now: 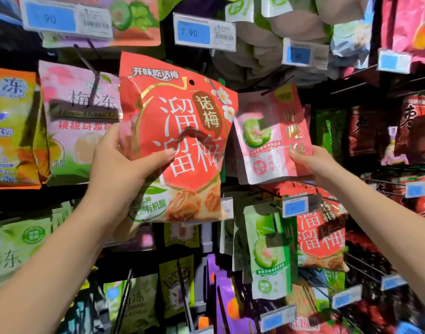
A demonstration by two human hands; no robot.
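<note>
My left hand (pixel 121 172) grips a large red snack bag (pixel 182 131) with white characters and dried plums printed at the bottom, thumb across its front, holding it up before the rack. My right hand (pixel 310 162) pinches the lower right corner of a pink snack bag (pixel 267 141) showing a green plum. That pink bag hangs to the right of the red one, its top near a dark peg hook.
A shop rack of peg hooks fills the view, packed with hanging snack bags: pink and green jelly bags (pixel 78 112) at left, dark red bags (pixel 414 126) at right, green and red bags (pixel 293 247) below. Blue price tags (pixel 204 32) jut forward on hook ends.
</note>
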